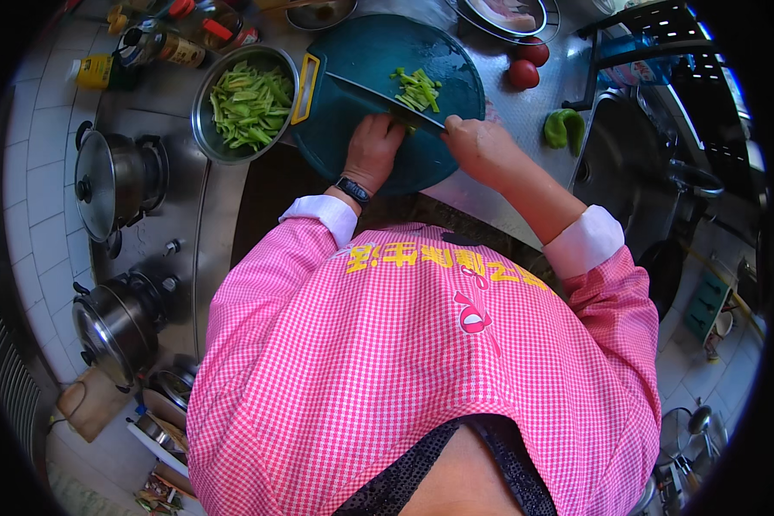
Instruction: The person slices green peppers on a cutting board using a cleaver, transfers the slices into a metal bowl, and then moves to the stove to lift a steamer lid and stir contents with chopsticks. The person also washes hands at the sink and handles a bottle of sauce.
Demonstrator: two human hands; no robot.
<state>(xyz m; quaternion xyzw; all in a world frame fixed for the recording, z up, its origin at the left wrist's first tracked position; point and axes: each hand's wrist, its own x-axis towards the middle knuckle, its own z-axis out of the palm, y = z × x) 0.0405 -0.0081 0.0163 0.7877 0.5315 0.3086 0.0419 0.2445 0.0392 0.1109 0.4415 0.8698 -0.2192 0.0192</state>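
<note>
In my right hand [480, 145] is the handle of a kitchen knife [374, 97], its long blade slanting up and left across a round teal cutting board [342, 55]. My left hand [374, 145] presses down on the board, fingers curled close against the near side of the blade. A bit of green vegetable [411, 131] shows at those fingertips; most of it is hidden by hand and knife. Beyond the blade lies a small pile of cut green pepper [419, 90]. Left of the board, a steel bowl [198, 122] holds many green pepper strips [248, 106].
Two tomatoes [523, 75] and a whole green pepper [563, 131] sit to the right, before the sink [609, 155]. A plate of raw meat [506, 16] stands at the back. Seasoning bottles [177, 48] and lidded pots [106, 187] on the stove are at the left.
</note>
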